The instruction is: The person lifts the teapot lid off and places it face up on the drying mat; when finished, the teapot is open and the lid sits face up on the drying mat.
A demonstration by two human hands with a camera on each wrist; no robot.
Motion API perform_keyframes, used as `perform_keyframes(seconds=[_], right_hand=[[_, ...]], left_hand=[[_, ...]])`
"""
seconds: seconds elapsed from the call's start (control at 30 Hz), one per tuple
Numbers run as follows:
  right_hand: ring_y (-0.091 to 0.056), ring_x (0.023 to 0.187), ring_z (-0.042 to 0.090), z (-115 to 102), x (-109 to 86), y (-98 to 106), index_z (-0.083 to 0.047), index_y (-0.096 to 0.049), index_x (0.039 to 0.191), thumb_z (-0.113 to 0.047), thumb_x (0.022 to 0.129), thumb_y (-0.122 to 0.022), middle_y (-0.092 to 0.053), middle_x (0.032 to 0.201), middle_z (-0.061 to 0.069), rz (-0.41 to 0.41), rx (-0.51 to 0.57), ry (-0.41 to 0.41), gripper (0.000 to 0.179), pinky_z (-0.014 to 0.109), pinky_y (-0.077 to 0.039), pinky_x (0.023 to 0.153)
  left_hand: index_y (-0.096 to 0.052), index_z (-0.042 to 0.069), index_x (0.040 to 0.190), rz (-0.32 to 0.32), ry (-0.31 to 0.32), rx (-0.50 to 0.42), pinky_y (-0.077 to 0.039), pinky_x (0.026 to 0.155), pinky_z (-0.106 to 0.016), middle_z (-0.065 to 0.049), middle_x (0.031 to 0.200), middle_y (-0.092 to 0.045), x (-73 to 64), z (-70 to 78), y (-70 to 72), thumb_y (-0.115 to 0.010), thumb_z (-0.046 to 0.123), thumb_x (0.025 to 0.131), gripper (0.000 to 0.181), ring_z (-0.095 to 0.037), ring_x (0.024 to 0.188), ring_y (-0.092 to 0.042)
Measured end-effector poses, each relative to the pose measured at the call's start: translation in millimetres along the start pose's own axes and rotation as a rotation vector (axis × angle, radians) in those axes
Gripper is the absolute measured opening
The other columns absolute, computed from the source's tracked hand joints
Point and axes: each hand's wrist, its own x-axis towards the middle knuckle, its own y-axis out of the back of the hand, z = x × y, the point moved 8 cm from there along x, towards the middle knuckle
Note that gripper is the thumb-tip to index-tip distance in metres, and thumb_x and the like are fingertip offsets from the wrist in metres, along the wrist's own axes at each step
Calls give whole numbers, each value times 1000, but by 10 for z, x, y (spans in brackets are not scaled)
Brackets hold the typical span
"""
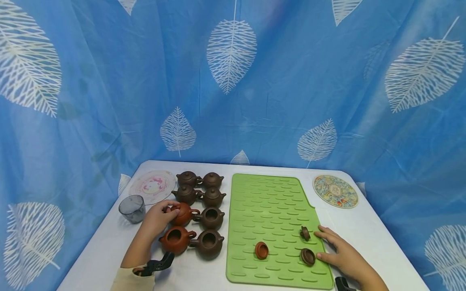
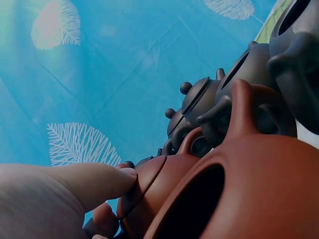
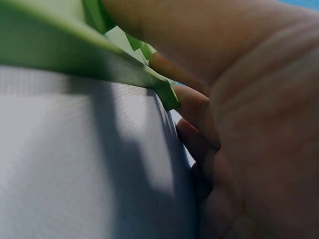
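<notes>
In the head view my left hand [image 1: 160, 218] is over a reddish-brown teapot [image 1: 184, 216], its thumb and fingers at the lid. The left wrist view shows the thumb against that lid [image 2: 142, 181], which sits on the pot. Just in front stands an open reddish-brown teapot [image 1: 175, 239], lidless, beside two dark brown open teapots [image 1: 209, 245]. My right hand [image 1: 340, 250] rests at the right edge of a green mat [image 1: 265, 202], fingers spread. Near its fingertips lie two dark brown lids [image 1: 308, 256]; a reddish-brown lid [image 1: 261, 250] is farther left on the mat.
Several dark brown lidded teapots [image 1: 212, 197] stand in rows behind. A grey glass cup [image 1: 132, 208] is left of my left hand, near a pink-patterned round mat [image 1: 153, 186]. A colourful round mat [image 1: 335, 191] lies at the back right of the white table [image 1: 105, 250].
</notes>
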Motion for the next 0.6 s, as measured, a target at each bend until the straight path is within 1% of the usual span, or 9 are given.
perform_keyframes(seconds=[0.17, 0.3, 0.37, 0.47, 0.6], right_hand=[[-16, 152, 60, 18, -6, -28, -3, -55, 149, -41, 89, -81, -28, 167, 30, -18, 28, -9, 76, 78, -30, 112], [-17, 152, 59, 27, -16, -41, -4, -56, 148, -44, 88, -82, -30, 166, 30, -26, 19, -15, 77, 77, -30, 112], [-17, 152, 59, 28, -19, -26, -4, -56, 148, -43, 87, -82, -30, 166, 29, -22, 22, -18, 77, 77, -30, 112], [-17, 153, 59, 28, -16, 0, -4, -56, 148, -42, 88, -82, -29, 167, 29, -13, 22, -16, 76, 77, -30, 112], [-17, 152, 59, 15, -8, 6, -5, -55, 149, -43, 88, -82, -28, 167, 29, -5, 20, -9, 76, 77, -31, 112]], left_hand=[[-73, 11, 121, 19, -12, -27, -43, 72, -33, -6, 100, -58, -48, -11, 22, -71, 23, 101, 23, -23, 92, -53], [-71, 11, 123, 52, -23, -63, -47, 73, -32, -8, 103, -61, -93, -32, 58, -69, 21, 103, 23, -24, 94, -55], [-70, 11, 125, 62, -27, -101, -50, 74, -32, -9, 105, -63, -94, -27, 68, -68, 21, 103, 24, -25, 93, -56], [-69, 10, 128, 64, -14, -170, -56, 79, -32, -10, 108, -66, -87, -26, 80, -66, 22, 105, 27, -23, 94, -61], [-63, 4, 130, 38, 2, -304, -61, 83, -28, -13, 109, -71, -78, -14, 99, -64, 20, 106, 29, -19, 93, -68]])
